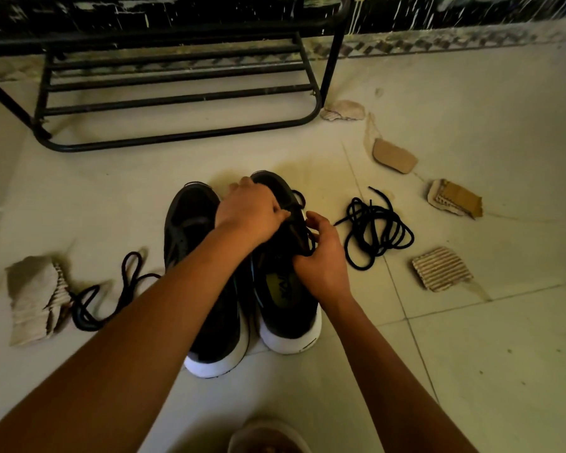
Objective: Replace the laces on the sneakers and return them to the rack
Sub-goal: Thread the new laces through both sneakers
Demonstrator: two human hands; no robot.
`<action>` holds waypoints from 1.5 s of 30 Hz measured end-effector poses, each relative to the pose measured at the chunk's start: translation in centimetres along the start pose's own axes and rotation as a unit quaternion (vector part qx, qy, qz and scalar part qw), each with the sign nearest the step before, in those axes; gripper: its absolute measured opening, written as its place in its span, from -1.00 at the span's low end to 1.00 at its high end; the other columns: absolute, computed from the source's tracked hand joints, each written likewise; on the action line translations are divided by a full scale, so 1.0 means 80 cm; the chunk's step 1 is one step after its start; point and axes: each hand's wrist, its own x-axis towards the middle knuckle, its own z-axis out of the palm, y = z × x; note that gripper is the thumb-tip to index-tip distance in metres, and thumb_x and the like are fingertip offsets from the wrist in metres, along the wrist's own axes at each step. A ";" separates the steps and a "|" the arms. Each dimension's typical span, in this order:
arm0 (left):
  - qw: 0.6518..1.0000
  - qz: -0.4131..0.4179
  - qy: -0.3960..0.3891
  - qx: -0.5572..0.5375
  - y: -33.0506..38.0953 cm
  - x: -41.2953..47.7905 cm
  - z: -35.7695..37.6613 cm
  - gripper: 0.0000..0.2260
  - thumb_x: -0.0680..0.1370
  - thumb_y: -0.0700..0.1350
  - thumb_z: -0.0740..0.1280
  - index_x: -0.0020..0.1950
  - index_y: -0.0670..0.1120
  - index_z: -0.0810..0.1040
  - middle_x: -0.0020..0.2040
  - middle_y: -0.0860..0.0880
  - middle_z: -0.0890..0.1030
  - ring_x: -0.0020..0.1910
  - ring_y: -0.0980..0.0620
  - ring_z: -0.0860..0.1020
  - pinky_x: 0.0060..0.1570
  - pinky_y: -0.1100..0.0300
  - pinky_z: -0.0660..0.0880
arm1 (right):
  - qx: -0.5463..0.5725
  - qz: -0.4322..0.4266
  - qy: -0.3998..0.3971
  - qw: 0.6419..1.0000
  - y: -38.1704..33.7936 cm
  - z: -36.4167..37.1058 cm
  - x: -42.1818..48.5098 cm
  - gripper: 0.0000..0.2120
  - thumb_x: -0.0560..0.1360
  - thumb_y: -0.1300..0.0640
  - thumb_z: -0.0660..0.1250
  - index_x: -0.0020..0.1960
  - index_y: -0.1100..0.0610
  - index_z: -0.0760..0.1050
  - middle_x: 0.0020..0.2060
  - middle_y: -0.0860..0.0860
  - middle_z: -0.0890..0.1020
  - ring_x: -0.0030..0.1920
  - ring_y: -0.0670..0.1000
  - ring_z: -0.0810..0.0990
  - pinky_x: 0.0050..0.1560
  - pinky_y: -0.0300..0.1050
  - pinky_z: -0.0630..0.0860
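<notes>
Head view: my left hand [252,214] and right hand [322,256] pinch a lace [298,195] on one sneaker [285,299]; other sneaker [193,223] laceless, unracked.

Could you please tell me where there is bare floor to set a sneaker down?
Bare tile lies between the rack and the sneakers, and lower right of the heels. Loose laces and cardboard scraps crowd both sides.

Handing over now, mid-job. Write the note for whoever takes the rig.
Left hand grips the held sneaker; right hand pinches its lace.
The other sneaker stands beside it on the floor, before the rack, seemingly unlaced.
Coiled lace lies right of the pair, second loose lace left.
Done: neither sneaker finished. Left: lace both, rack them.
</notes>
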 end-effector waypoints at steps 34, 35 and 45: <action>0.968 0.031 -0.156 -0.192 -0.033 0.008 -0.062 -0.86 0.52 -0.09 0.35 0.03 -0.07 0.64 0.02 -0.08 0.64 -0.10 0.05 0.54 -0.07 0.20 0.44 | -0.050 0.031 -0.014 0.998 -0.011 0.001 -0.003 -0.36 0.38 0.38 0.32 0.43 0.11 0.30 0.34 0.07 0.32 0.27 0.07 0.43 0.18 -0.27 0.36; 0.979 0.006 -0.057 -0.198 -0.035 0.017 -0.053 -0.83 0.56 -0.11 0.30 0.10 -0.08 0.62 0.08 -0.09 0.62 -0.05 0.02 0.55 -0.01 0.18 0.43 | -0.052 0.032 -0.019 0.998 -0.011 0.000 -0.004 -0.36 0.38 0.39 0.31 0.43 0.11 0.30 0.35 0.07 0.31 0.28 0.07 0.42 0.18 -0.29 0.34; 0.976 -0.146 -0.104 -0.125 -0.034 0.069 -0.010 -0.91 0.54 -0.30 0.20 -0.06 -0.30 0.48 -0.03 -0.26 0.50 -0.08 -0.18 0.51 -0.21 0.05 0.48 | -0.066 0.030 -0.036 0.997 -0.011 -0.005 -0.002 -0.37 0.41 0.34 0.33 0.44 0.09 0.28 0.34 0.05 0.30 0.29 0.03 0.41 0.08 -0.44 0.27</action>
